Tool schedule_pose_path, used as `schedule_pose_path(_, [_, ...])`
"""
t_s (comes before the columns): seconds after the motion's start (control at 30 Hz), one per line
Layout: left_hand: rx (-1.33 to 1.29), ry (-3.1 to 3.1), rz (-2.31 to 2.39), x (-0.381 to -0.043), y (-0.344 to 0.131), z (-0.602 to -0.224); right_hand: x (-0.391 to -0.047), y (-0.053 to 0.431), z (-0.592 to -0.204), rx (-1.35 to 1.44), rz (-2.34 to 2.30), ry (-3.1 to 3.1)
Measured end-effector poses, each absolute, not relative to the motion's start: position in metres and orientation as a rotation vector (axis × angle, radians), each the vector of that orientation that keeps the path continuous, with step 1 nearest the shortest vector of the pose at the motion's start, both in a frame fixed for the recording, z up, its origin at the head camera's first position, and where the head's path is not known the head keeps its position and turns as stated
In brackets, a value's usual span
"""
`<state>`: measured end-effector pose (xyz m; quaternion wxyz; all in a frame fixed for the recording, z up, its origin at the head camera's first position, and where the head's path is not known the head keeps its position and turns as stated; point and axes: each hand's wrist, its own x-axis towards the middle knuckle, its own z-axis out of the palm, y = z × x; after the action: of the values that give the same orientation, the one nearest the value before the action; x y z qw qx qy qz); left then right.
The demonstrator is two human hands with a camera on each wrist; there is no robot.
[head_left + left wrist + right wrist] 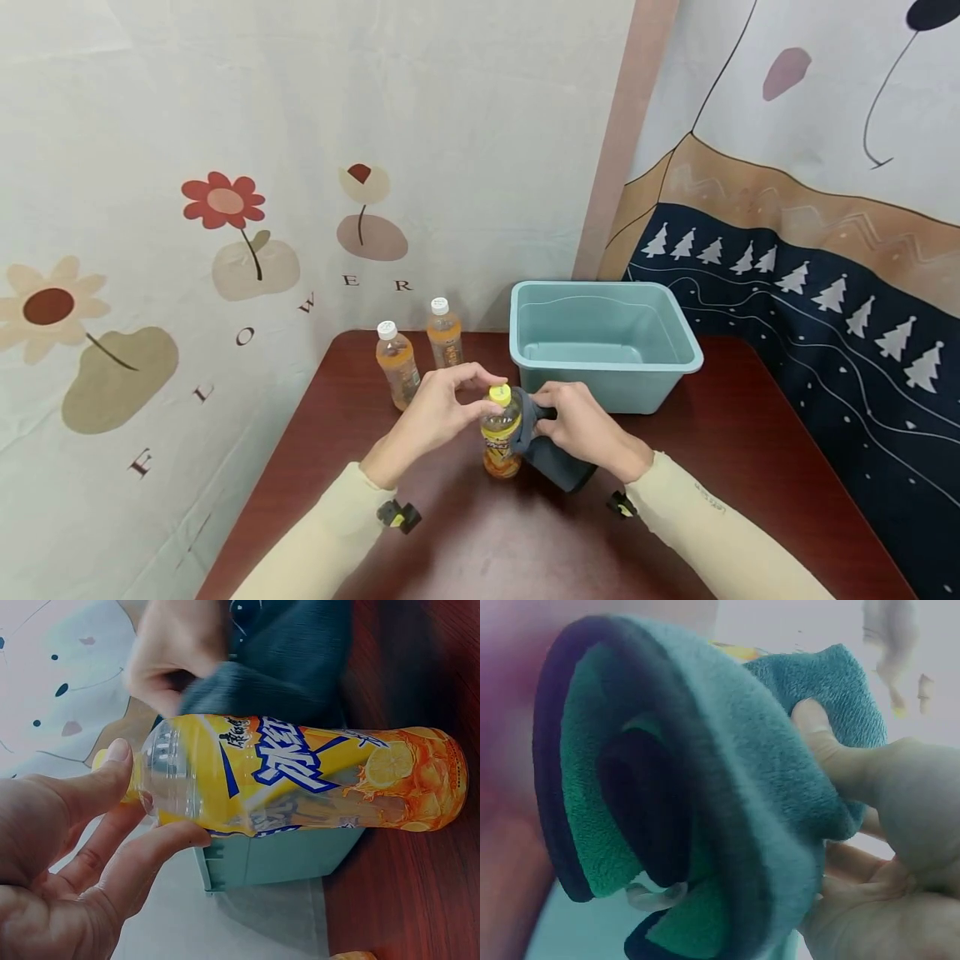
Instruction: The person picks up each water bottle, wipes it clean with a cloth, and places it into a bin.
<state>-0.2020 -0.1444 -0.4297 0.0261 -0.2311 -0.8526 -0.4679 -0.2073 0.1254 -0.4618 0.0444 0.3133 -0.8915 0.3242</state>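
Observation:
A clear iced tea bottle point(500, 450) with a yellow-and-orange label and a yellow cap point(500, 394) stands upright, close over the table. My left hand point(444, 407) pinches it at the cap and neck, thumb point(116, 769) on one side and fingers on the other. On the bottle's right, my right hand point(583, 427) grips a dark grey-blue towel point(558, 463) and holds a bunched part against the bottle's side. In the right wrist view the towel point(772, 750) hangs in a loose curl, showing a green underside and a dark border; it hides most of the bottle there.
Two white-capped bottles of amber drink point(397, 367) point(446, 335) stand at the back left of the dark red table point(480, 550). A light teal plastic bin point(607, 379) sits at the back, behind my right hand. Printed fabric walls point(465, 150) border the table's back and right.

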Motion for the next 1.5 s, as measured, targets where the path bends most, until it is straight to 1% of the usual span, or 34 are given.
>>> schedule_pose_path(0.2, [-0.727, -2.646, -1.448, -0.202, -0.144, -0.425, -0.203, 0.126, -0.437, 0.958, 1.023, -2.667])
schedule_pose_path(0.43, [-0.737, -2.655, -1.467, -0.202, -0.146, -0.426, -0.200, 0.122, -0.433, 1.016, 0.998, -2.669])
schedule_pose_path(0.67, [-0.767, -2.653, -1.497, -0.202, -0.146, -0.426, -0.196, 0.120, -0.441, 1.035, 1.002, -2.711])
schedule_pose_path(0.87, [-0.771, -2.659, -1.501, -0.203, -0.146, -0.426, -0.191, 0.117, -0.446, 0.971, 1.023, -2.712])
schedule_pose_path(1.17, [-0.761, -2.666, -1.478, -0.202, -0.143, -0.428, -0.196, 0.124, -0.450, 0.911, 0.959, -2.732])
schedule_pose_path(1.5, [-0.773, -2.643, -1.435, -0.199, -0.145, -0.429, -0.208, 0.126, -0.480, 1.036, 0.937, -2.777])
